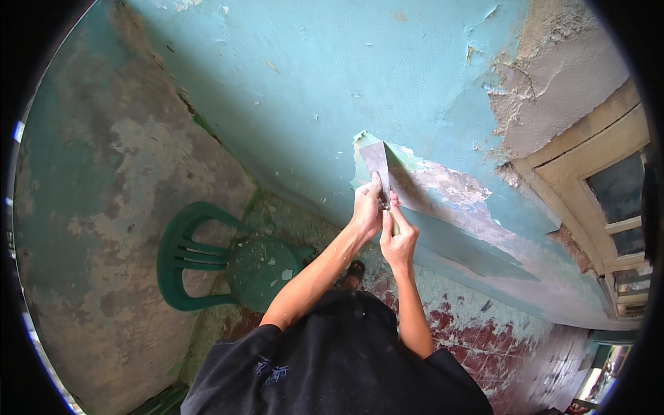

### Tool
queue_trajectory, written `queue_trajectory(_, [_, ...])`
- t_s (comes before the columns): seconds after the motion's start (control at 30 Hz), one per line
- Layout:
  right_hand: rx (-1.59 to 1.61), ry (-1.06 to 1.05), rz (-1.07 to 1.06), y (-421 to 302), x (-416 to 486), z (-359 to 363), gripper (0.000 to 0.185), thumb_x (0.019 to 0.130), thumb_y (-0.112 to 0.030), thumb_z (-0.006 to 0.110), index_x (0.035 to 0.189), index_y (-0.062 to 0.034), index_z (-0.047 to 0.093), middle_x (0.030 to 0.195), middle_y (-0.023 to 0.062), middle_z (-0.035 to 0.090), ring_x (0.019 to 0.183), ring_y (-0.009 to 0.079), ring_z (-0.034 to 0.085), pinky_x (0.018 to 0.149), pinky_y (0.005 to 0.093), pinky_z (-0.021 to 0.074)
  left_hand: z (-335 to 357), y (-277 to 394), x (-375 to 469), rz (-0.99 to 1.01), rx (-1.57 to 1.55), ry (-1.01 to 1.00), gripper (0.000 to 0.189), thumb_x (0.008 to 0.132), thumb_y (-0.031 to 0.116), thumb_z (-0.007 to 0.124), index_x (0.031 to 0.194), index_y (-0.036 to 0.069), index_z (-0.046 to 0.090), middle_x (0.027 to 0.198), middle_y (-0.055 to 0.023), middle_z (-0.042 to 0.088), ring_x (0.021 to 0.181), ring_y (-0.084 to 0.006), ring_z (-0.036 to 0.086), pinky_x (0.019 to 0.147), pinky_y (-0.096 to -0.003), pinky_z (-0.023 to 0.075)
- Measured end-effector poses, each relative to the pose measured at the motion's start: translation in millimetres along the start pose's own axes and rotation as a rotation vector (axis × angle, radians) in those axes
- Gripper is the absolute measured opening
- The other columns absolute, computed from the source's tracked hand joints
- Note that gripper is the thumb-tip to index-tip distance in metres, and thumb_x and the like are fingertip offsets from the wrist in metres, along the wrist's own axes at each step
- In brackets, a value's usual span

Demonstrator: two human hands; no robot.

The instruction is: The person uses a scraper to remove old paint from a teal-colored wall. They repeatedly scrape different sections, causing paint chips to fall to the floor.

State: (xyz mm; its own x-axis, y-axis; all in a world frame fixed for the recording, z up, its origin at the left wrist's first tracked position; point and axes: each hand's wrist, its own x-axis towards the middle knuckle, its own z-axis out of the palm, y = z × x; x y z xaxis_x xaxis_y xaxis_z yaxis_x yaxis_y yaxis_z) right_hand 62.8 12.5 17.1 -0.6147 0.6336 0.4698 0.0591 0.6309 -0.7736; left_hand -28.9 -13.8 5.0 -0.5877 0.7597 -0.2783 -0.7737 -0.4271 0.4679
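Observation:
Both my hands are on one putty knife with a broad metal blade (377, 155). My left hand (367, 207) grips it near the blade, the thumb lying along the metal. Lower down, my right hand (399, 231) is closed around the pale handle. The blade's wide edge is at the upper left end of a scraped patch (451, 181) in the light blue painted wall (311, 93). A curl of loose paint (361, 136) stands out just beyond the blade's corner. Grey plaster and pale green paint show within the patch.
A green plastic chair (194, 257) stands at the left by a stained, worn wall (104, 207). Paint flakes litter the red tiled floor (477, 353). At the right, a cream wooden window frame (570, 176) adjoins rough bare plaster (560, 98).

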Motion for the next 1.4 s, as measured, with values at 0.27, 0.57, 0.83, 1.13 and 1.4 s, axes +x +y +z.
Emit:
queue_trajectory(0.27, [0.031, 0.026, -0.01, 2.7, -5.1, 5.2, 0.028, 0.085, -0.003, 0.055, 0.109, 0.0109, 0.058, 0.103, 0.0265, 0.062, 0.097, 0.0364, 0.062, 0.076, 0.0367, 0.0523, -4.7, 3.7, 2.0, 0.044, 0.072, -0.013, 0.041, 0.097, 0.037, 0.042, 0.08, 0.002, 0.052, 0.065, -0.007, 0.054, 0.058, -0.0163, 0.052, 0.057, -0.0306, 0.0489])
queue_trajectory(0.57, [0.041, 0.036, -0.031, 9.2, -3.4, -1.9, 0.028, 0.085, 0.0, 0.053, 0.11, 0.0115, 0.057, 0.11, 0.0244, 0.061, 0.104, 0.0351, 0.059, 0.085, 0.0365, 0.05, 0.2, -7.4, 5.6, 0.07, 0.096, -0.003, 0.041, 0.098, 0.036, 0.041, 0.079, 0.001, 0.053, 0.065, -0.008, 0.056, 0.057, -0.0172, 0.053, 0.056, -0.0307, 0.0486])
queue_trajectory(0.83, [0.047, -0.001, 0.012, 19.6, 13.3, -18.0, 0.029, 0.085, -0.001, 0.055, 0.112, 0.0089, 0.058, 0.11, 0.0241, 0.061, 0.102, 0.0351, 0.061, 0.08, 0.0352, 0.0513, 20.7, -13.1, 13.3, 0.1, 0.126, 0.022, 0.045, 0.098, 0.038, 0.04, 0.074, 0.001, 0.052, 0.064, -0.0095, 0.056, 0.058, -0.0183, 0.054, 0.057, -0.0312, 0.0477])
queue_trajectory(1.13, [0.031, -0.006, -0.025, 20.5, 10.0, -27.5, 0.028, 0.085, 0.0, 0.054, 0.111, 0.0106, 0.057, 0.11, 0.023, 0.061, 0.102, 0.0354, 0.06, 0.081, 0.0354, 0.0513, 19.6, -24.2, 12.6, 0.103, 0.134, 0.036, 0.044, 0.097, 0.038, 0.043, 0.076, 0.001, 0.053, 0.065, -0.0082, 0.055, 0.058, -0.0177, 0.054, 0.057, -0.0314, 0.0485])
queue_trajectory(1.4, [0.031, -0.004, -0.128, 29.3, -2.9, -39.3, 0.028, 0.086, -0.001, 0.054, 0.111, 0.0121, 0.056, 0.109, 0.0237, 0.061, 0.1, 0.0346, 0.061, 0.081, 0.0347, 0.0521, 26.4, -32.9, -3.7, 0.08, 0.135, 0.079, 0.042, 0.097, 0.037, 0.043, 0.075, 0.002, 0.052, 0.063, -0.0094, 0.055, 0.055, -0.0173, 0.053, 0.055, -0.0317, 0.0482])
